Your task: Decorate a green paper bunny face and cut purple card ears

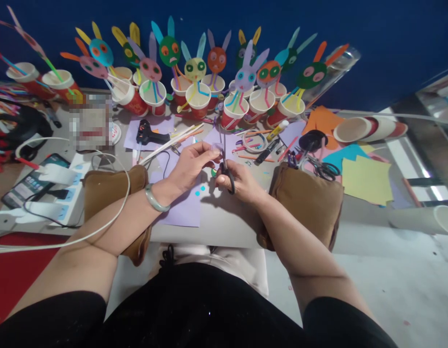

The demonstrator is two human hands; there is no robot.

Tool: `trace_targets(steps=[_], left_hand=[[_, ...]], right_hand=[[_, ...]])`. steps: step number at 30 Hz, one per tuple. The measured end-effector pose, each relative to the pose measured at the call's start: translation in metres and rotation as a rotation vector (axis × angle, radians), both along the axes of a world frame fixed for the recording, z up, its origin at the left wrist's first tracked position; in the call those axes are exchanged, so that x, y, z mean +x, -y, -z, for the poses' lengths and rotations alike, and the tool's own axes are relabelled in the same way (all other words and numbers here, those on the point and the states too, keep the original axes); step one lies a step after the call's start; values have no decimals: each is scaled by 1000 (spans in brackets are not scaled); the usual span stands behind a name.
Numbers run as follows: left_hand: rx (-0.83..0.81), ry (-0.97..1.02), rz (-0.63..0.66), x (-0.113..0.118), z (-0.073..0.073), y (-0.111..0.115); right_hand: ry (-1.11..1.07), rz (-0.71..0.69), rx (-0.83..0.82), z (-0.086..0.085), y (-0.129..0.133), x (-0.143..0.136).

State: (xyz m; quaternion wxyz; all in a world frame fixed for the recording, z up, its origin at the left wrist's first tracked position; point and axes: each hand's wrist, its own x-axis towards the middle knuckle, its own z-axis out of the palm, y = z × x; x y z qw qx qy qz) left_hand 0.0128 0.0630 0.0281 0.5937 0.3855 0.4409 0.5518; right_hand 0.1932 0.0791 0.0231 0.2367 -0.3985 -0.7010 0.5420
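Near the middle of the table, my left hand (195, 164) pinches a small piece of purple paper (217, 146). My right hand (241, 181) is closed around the black handles of a pair of scissors (230, 180), whose blades point away from me and stand right beside the paper. Whether the blades touch it I cannot tell. Under my hands lie a sheet of purple paper (180, 212), small blue paper dots (200, 191) and a small green round piece (213, 172), partly hidden by my fingers.
Paper cups (198, 104) with rabbit-faced figures line the back. A black glue gun (151, 134) lies left. Brown cushions (303, 203) flank my forearms. A white cable (127, 188) loops over my left arm. Coloured paper (367, 179) and more scissors (325, 169) lie right.
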Motion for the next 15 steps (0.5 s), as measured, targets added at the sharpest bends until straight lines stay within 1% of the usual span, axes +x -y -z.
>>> trace_targets(steps=[8, 11, 15], left_hand=[[-6, 23, -4, -1, -2, 0], [-15, 16, -7, -1, -2, -1], [-26, 6, -12, -1, -3, -1]], right_hand=[[-7, 1, -49, -5, 2, -2], [-20, 2, -87, -6, 2, -3], [-24, 9, -100, -5, 2, -3]])
